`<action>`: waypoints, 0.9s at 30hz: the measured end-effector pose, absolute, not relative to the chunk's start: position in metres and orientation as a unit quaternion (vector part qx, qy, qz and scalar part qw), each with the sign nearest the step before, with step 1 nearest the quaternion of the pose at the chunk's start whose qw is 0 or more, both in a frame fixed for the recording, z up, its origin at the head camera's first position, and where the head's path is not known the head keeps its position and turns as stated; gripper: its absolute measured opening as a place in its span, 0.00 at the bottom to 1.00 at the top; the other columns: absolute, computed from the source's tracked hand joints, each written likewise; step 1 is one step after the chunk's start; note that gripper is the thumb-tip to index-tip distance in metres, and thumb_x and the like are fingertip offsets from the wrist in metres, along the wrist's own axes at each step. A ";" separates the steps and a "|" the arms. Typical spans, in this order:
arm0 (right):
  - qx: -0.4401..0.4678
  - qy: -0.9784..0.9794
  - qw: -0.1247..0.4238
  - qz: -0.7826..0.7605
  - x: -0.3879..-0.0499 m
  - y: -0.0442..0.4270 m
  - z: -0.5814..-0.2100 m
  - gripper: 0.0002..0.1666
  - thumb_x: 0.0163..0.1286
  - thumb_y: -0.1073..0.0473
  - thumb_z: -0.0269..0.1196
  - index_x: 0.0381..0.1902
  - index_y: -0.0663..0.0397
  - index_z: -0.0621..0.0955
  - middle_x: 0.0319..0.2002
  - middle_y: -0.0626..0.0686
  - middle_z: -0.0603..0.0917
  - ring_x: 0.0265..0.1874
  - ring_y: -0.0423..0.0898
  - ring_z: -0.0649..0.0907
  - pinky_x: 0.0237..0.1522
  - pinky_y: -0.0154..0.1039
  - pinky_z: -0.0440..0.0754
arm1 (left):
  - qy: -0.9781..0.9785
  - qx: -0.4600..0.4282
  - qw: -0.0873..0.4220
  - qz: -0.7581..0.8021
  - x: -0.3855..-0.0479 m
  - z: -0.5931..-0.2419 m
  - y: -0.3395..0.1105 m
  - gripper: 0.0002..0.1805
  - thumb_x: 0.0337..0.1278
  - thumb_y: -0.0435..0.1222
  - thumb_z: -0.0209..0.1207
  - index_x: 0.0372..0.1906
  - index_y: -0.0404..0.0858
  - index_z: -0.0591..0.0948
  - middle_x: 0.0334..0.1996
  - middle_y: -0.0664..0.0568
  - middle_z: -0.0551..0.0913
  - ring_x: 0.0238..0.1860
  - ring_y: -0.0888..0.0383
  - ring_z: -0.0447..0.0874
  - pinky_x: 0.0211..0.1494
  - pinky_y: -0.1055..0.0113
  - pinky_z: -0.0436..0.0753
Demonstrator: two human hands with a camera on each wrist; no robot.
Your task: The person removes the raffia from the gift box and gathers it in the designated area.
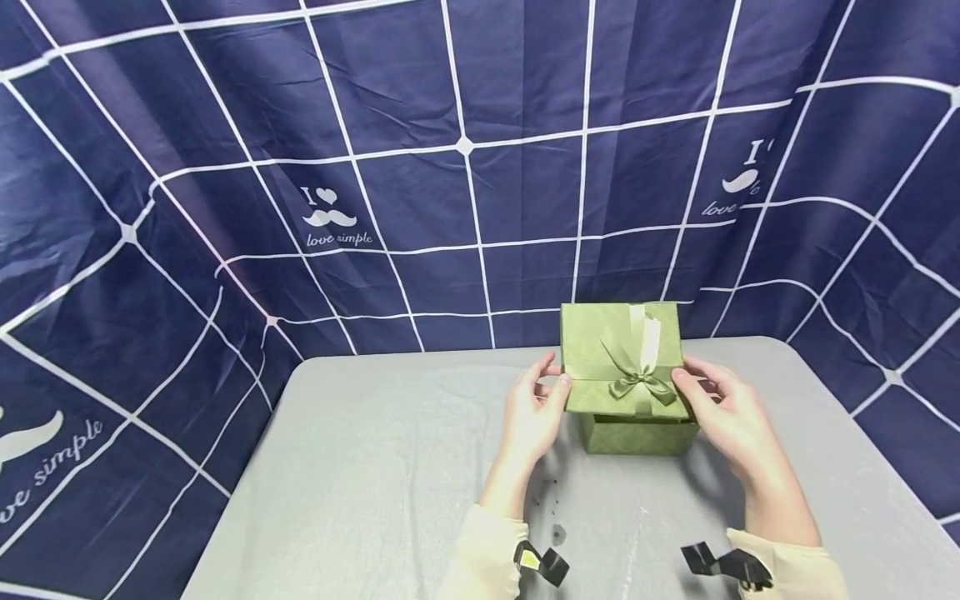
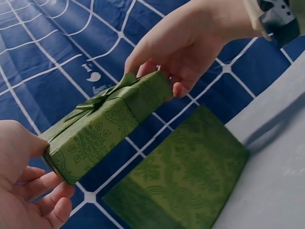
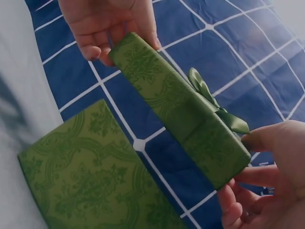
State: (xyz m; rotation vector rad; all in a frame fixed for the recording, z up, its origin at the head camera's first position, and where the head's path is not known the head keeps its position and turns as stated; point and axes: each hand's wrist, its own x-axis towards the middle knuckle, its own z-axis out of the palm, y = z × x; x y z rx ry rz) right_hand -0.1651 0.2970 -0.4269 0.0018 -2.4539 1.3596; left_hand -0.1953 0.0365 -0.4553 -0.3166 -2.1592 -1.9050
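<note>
A green, rectangular cardboard lid with a tone-on-tone floral pattern (image 1: 600, 350) is held raised and tilted above its base, over the right, far part of the table. A pale green satin ribbon tied in a bow (image 1: 641, 382) crosses its top, the knot sitting towards the near edge. Beneath it, the matching green patterned box base (image 1: 637, 437) stands on the table; both wrist views show a gap between lid and base.

The left hand (image 1: 528, 408) grips the lid's left end, thumb on the upper edge and fingers lower down. The right hand (image 1: 738, 417) grips the right end in the same way. Both wrists emerge from cream sleeves (image 1: 802, 575), each with a black device (image 1: 553, 568) strapped on.

The table (image 1: 360, 467) is light grey with rounded far corners and faint creases across its surface. A few small dark marks (image 1: 558, 533) lie near the base, between the forearms. Dark blue fabric with a white grid (image 1: 405, 200) hangs on the far, left and right sides, with white diamonds at some crossings.

White print on the far fabric (image 1: 333, 217) reads "I", a heart, a moustache and "love simple". Farther right, a fold cuts a 2nd print (image 1: 738, 179) to "I" and "love"; at the left edge, "ve simple" (image 1: 52, 467) shows.
</note>
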 end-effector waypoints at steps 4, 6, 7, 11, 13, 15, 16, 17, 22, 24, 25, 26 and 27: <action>0.029 -0.848 0.180 0.497 -0.167 0.293 -0.427 0.27 0.83 0.60 0.64 0.70 0.73 0.79 0.48 0.26 0.79 0.41 0.24 0.79 0.44 0.19 0.77 | -0.741 -0.121 0.139 -0.646 -0.199 -0.454 0.027 0.21 0.76 0.37 0.65 0.67 0.32 0.85 0.53 0.43 0.89 0.38 0.60 0.84 0.42 0.70 0.84; 0.041 -0.841 0.183 0.508 -0.168 0.290 -0.427 0.26 0.82 0.61 0.64 0.70 0.74 0.79 0.47 0.21 0.78 0.42 0.25 0.80 0.44 0.19 0.77 | -0.741 -0.123 0.141 -0.645 -0.200 -0.454 0.023 0.21 0.76 0.37 0.65 0.67 0.34 0.86 0.53 0.44 0.89 0.39 0.61 0.84 0.42 0.70 0.84; 0.046 -0.836 0.184 0.515 -0.168 0.289 -0.427 0.26 0.82 0.62 0.64 0.70 0.74 0.79 0.47 0.21 0.78 0.42 0.25 0.80 0.44 0.20 0.77 | -0.740 -0.125 0.142 -0.645 -0.201 -0.454 0.021 0.20 0.76 0.37 0.65 0.67 0.35 0.86 0.53 0.45 0.89 0.39 0.61 0.84 0.42 0.70 0.85; 0.061 -0.818 0.184 0.542 -0.169 0.283 -0.429 0.26 0.81 0.66 0.64 0.70 0.77 0.77 0.50 0.24 0.80 0.44 0.29 0.81 0.46 0.21 0.78 | -0.737 -0.135 0.145 -0.646 -0.204 -0.454 0.013 0.20 0.76 0.36 0.65 0.67 0.37 0.86 0.53 0.45 0.89 0.40 0.60 0.85 0.42 0.68 0.85; 0.065 -0.809 0.183 0.554 -0.169 0.279 -0.430 0.27 0.81 0.67 0.64 0.71 0.78 0.76 0.51 0.25 0.80 0.45 0.30 0.81 0.47 0.21 0.78 | -0.735 -0.138 0.146 -0.648 -0.205 -0.455 0.011 0.20 0.76 0.36 0.66 0.67 0.37 0.86 0.53 0.44 0.89 0.40 0.60 0.85 0.42 0.67 0.85; 0.067 -0.804 0.182 0.562 -0.170 0.277 -0.431 0.27 0.80 0.68 0.65 0.71 0.79 0.75 0.51 0.25 0.81 0.45 0.30 0.81 0.47 0.20 0.79 | -0.730 -0.138 0.143 -0.654 -0.205 -0.455 0.008 0.20 0.76 0.36 0.66 0.67 0.37 0.86 0.53 0.43 0.89 0.40 0.60 0.85 0.42 0.67 0.85; 0.067 -0.803 0.182 0.564 -0.170 0.276 -0.431 0.27 0.80 0.68 0.65 0.71 0.79 0.75 0.51 0.25 0.81 0.46 0.29 0.81 0.48 0.20 0.79 | -0.726 -0.136 0.141 -0.659 -0.205 -0.455 0.008 0.20 0.76 0.35 0.66 0.67 0.36 0.86 0.53 0.43 0.89 0.41 0.59 0.85 0.42 0.67 0.84; 0.067 -0.801 0.183 0.566 -0.170 0.275 -0.431 0.27 0.79 0.69 0.66 0.71 0.78 0.76 0.51 0.25 0.81 0.46 0.29 0.81 0.48 0.20 0.79 | -0.722 -0.135 0.138 -0.664 -0.206 -0.455 0.007 0.20 0.76 0.35 0.66 0.67 0.36 0.86 0.52 0.43 0.89 0.41 0.59 0.85 0.42 0.68 0.84; 0.069 -0.794 0.194 0.572 -0.171 0.270 -0.432 0.28 0.77 0.71 0.67 0.70 0.78 0.76 0.50 0.26 0.82 0.47 0.29 0.81 0.50 0.19 0.78 | -0.705 -0.127 0.132 -0.685 -0.206 -0.455 0.004 0.20 0.75 0.34 0.67 0.67 0.35 0.86 0.51 0.41 0.90 0.44 0.51 0.89 0.43 0.71 0.84; 0.071 -0.788 0.200 0.578 -0.171 0.268 -0.432 0.28 0.76 0.72 0.67 0.70 0.78 0.76 0.50 0.28 0.83 0.47 0.29 0.82 0.50 0.19 0.78 | -0.705 -0.126 0.136 -0.685 -0.207 -0.455 0.003 0.20 0.75 0.34 0.67 0.67 0.36 0.86 0.51 0.42 0.90 0.45 0.50 0.90 0.45 0.70 0.85; 0.072 -0.783 0.203 0.583 -0.171 0.267 -0.432 0.28 0.76 0.73 0.67 0.71 0.78 0.77 0.50 0.29 0.83 0.47 0.30 0.82 0.50 0.20 0.79 | -0.706 -0.126 0.138 -0.683 -0.208 -0.454 0.003 0.20 0.74 0.34 0.67 0.67 0.36 0.86 0.51 0.41 0.90 0.46 0.49 0.91 0.47 0.69 0.85; 0.073 -0.779 0.205 0.588 -0.171 0.267 -0.432 0.28 0.76 0.73 0.67 0.71 0.77 0.77 0.51 0.30 0.83 0.47 0.31 0.82 0.51 0.20 0.79 | -0.706 -0.126 0.140 -0.683 -0.208 -0.454 0.002 0.20 0.74 0.34 0.67 0.67 0.37 0.86 0.52 0.41 0.89 0.47 0.49 0.91 0.49 0.68 0.86; 0.074 -0.773 0.208 0.594 -0.171 0.266 -0.432 0.28 0.75 0.74 0.67 0.71 0.75 0.78 0.51 0.32 0.84 0.46 0.31 0.83 0.51 0.20 0.79 | -0.705 -0.126 0.142 -0.683 -0.208 -0.454 0.002 0.21 0.74 0.35 0.68 0.67 0.37 0.86 0.52 0.42 0.89 0.47 0.49 0.91 0.51 0.67 0.86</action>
